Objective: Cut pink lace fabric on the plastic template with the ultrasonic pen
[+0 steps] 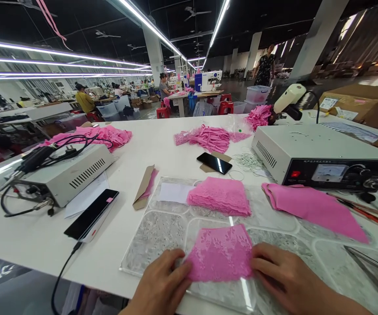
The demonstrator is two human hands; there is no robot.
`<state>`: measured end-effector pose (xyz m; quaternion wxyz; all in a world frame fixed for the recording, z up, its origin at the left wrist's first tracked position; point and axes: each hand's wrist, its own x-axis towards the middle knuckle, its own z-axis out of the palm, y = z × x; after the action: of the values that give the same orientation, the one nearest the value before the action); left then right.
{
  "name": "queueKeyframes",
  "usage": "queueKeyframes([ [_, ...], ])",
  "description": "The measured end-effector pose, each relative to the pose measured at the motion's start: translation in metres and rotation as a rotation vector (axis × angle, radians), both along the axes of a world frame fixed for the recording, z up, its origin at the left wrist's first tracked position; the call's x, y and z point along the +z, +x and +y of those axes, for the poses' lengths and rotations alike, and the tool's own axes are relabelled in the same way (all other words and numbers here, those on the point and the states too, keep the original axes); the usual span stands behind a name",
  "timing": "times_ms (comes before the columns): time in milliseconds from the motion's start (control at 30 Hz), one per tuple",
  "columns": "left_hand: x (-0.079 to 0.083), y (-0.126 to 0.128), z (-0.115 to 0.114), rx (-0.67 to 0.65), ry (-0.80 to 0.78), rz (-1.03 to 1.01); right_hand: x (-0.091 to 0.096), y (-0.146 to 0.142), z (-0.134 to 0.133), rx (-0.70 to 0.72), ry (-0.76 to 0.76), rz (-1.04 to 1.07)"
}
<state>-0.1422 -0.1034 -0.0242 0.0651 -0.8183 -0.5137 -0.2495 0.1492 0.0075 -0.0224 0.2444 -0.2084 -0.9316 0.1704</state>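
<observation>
A pink lace fabric piece (221, 253) lies flat on the clear-topped, stone-patterned board (162, 227) in front of me. At its left edge, my left hand (166, 280) pinches the fabric between thumb and fingers. The right edge is pinched the same way by my right hand (284, 275). Just beyond it sits a stack of pink lace pieces (220, 196), partly over a white paper slip (174, 192). To the right, a folded plain pink cloth (316, 208) rests on the board.
A grey machine box (327, 148) with a dial stands at right, another grey box (67, 173) with cables at left. Phones (214, 162), red-handled scissors (372, 216), a metal-tipped tool (372, 260) and pink fabric heaps (211, 138) lie around. Other people work farther off.
</observation>
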Motion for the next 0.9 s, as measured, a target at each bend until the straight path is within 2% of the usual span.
queueKeyframes([
  [100,-0.002,0.0,0.002,-0.013,0.016,0.01,0.003,0.003,0.011,-0.05,-0.218,-0.089],
  [167,-0.003,-0.001,0.003,-0.019,0.018,0.016,0.004,0.002,0.023,-0.167,-0.343,-0.111],
  [300,-0.006,-0.003,0.004,-0.042,-0.005,0.036,0.005,-0.01,0.046,-0.439,-0.432,-0.155],
  [400,-0.009,-0.003,0.006,-0.074,-0.001,0.038,0.009,-0.024,0.053,-0.512,-0.467,-0.237],
  [533,-0.012,-0.004,0.011,-0.092,0.022,0.055,0.01,-0.033,0.054,-0.557,-0.468,-0.27],
  [700,-0.01,-0.003,0.015,-0.123,0.102,0.071,0.002,-0.029,0.055,-0.522,-0.514,-0.188],
  [900,-0.003,-0.001,0.019,-0.178,0.136,0.066,0.008,-0.023,0.047,-0.467,-0.431,-0.16],
])
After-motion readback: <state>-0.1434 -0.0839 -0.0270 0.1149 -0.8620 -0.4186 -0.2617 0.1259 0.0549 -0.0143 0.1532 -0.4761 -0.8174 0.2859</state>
